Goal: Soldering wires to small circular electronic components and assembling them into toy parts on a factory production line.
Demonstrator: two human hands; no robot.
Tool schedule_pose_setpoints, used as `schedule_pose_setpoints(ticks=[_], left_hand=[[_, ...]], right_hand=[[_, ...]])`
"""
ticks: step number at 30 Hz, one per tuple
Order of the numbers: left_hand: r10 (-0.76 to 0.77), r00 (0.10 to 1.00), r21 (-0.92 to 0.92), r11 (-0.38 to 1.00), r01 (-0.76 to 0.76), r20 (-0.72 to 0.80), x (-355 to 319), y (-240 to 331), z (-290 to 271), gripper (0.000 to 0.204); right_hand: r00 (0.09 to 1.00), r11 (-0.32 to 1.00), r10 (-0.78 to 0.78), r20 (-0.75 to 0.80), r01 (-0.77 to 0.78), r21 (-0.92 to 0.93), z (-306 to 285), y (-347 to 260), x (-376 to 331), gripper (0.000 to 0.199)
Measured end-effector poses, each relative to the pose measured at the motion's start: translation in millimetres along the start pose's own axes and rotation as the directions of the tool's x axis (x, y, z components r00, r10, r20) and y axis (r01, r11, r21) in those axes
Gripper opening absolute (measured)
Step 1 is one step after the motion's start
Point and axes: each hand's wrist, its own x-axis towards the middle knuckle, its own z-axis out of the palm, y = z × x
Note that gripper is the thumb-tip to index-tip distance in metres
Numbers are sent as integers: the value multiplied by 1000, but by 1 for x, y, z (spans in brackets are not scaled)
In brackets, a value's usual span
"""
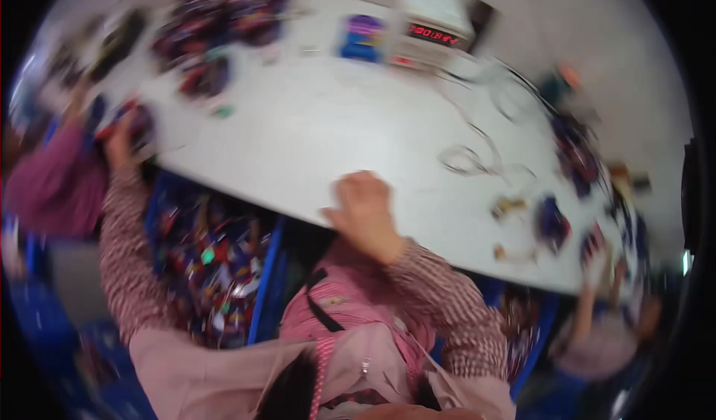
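Observation:
At the table's left end my left hand (pixel 118 150) reaches out, its fingers closed on a blurred dark purple and red bundle (pixel 140 127). What kind of thing the bundle is, I cannot make out. My right hand (pixel 364 207) rests at the near edge of the white table (pixel 298 136), its thumb apart from the loosely bent fingers and nothing visible in it. Beside my left hand, a co-worker's hand (pixel 77 99) and purple sleeve (pixel 63 174) come in from the left.
Dark purple bundles (pixel 216 24) are heaped at the far left. A white box with a red display (pixel 429 32) stands at the back beside a blue container (pixel 363 38). Loose cable (pixel 466 160) lies to the right. Below the table, a blue bin (pixel 267 278) holds many pieces. Another person (pixel 597 338) works at right.

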Motion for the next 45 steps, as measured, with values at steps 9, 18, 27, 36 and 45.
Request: schedule_pose_setpoints(ticks=[9,18,27,36,45], left_hand=[[41,991,60,997,-49,126,174,-62,12,50],[200,978,613,767,-190,53,91,-19,49,59],[149,672,251,851,-461,726,-178,21,232,31],[427,-397,-582,636,-507,813,-556,44,485,54],[-88,-370,-348,194,-917,925,-654,-11,615,70]], right_hand=[[999,999,35,-19,-35,3,2,-5,3,41],[997,999,20,-72,-17,44,-5,2,-3,38],[927,911,-9,-375,163,380,-24,2,-55,28],[706,879,466,-533,-302,369,-169,30,-224,18],[530,667,743,-409,-535,518,-168,0,-299,6]])
